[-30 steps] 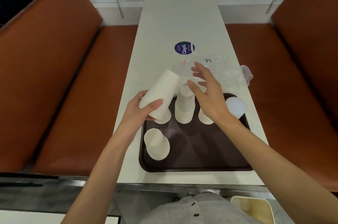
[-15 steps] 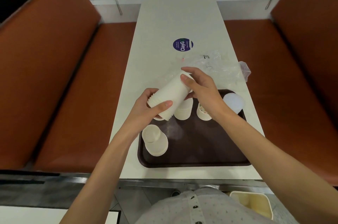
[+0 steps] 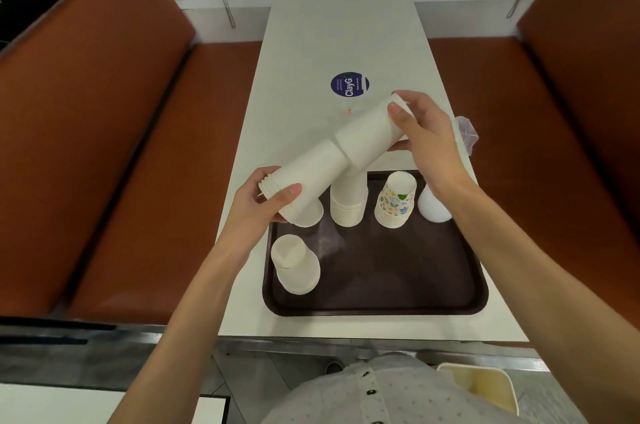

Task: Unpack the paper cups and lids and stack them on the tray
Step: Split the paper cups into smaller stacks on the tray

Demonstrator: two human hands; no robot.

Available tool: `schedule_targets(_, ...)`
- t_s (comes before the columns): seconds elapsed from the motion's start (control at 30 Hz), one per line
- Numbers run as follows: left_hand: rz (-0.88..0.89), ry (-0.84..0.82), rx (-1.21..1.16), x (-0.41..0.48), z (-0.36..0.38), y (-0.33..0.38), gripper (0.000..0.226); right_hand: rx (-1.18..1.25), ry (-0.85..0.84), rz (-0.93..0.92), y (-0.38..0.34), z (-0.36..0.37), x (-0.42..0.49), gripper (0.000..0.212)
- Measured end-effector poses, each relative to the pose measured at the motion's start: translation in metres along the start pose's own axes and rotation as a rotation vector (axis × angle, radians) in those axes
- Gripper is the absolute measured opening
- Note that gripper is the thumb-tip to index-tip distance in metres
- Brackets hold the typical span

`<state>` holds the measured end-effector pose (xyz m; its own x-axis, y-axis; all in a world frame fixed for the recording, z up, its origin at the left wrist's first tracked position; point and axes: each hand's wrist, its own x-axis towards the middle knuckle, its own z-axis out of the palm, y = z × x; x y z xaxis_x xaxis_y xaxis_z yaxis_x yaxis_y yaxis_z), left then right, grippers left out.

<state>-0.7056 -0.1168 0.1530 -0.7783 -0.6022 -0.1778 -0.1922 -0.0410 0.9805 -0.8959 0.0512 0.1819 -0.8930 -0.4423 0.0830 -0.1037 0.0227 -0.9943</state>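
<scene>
The long stack of white paper cups [image 3: 332,153] lies tilted in the air over the far left corner of the tray [image 3: 381,288], rims low at the left, closed end high at the right. The left hand [image 3: 263,205] is clamped around the rim end with the thumb laid across the side. The right hand [image 3: 426,136] is wrapped around the far end. A step shows midway along, so the stack looks ready to part in two there. Directly beneath that joint a tall white stack [image 3: 348,205] stands rims down on the tray, with the patterned cups [image 3: 396,204] just beside it and a white rounded piece [image 3: 433,207] further right; whether that is a lid I cannot tell. A short white stack [image 3: 294,261] sits nearer on the left. To do this step well, I would support both ends until the cups are turned upright, then lower them rims down onto bare tray, clear of the tall stack, which would topple easily. Crumpled plastic wrapping [image 3: 467,136] lies on the table [image 3: 346,25] behind the right hand, near a round sticker [image 3: 349,84].
</scene>
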Motion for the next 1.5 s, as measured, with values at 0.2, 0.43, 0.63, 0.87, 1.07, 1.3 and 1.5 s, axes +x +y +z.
schedule_targets(0.2, -0.029, 0.025, -0.018, 0.000, -0.006, -0.005, 0.037, -0.204, 0.040, -0.117, 0.012, -0.010, 0.006, 0.036)
schedule_targets(0.43, -0.049, 0.038, -0.054, 0.000, -0.005, -0.007, 0.030, -0.383, -0.092, -0.224, 0.027, 0.007, -0.001, 0.042)
schedule_targets(0.63, -0.053, 0.042, -0.058, 0.000, -0.001, -0.006, 0.031, -0.510, -0.201, -0.245, 0.037, 0.023, -0.001, 0.051)
schedule_targets(0.87, -0.073, 0.051, -0.052, 0.002, -0.001, -0.006, 0.040, -0.519, -0.208, -0.250, 0.046, 0.028, -0.002, 0.046)
schedule_targets(1.07, -0.085, 0.033, -0.063, 0.002, 0.002, -0.008, 0.041, -0.586, -0.262, -0.246, 0.055, 0.028, -0.003, 0.041)
schedule_targets(1.3, -0.097, -0.025, -0.149, 0.002, 0.010, -0.002, 0.031, -0.365, -0.120, -0.306, 0.032, 0.028, -0.019, 0.026)
schedule_targets(1.5, -0.099, -0.135, -0.074, 0.004, 0.019, -0.002, 0.059, 0.032, -0.243, 0.049, 0.027, 0.039, -0.037, 0.035)
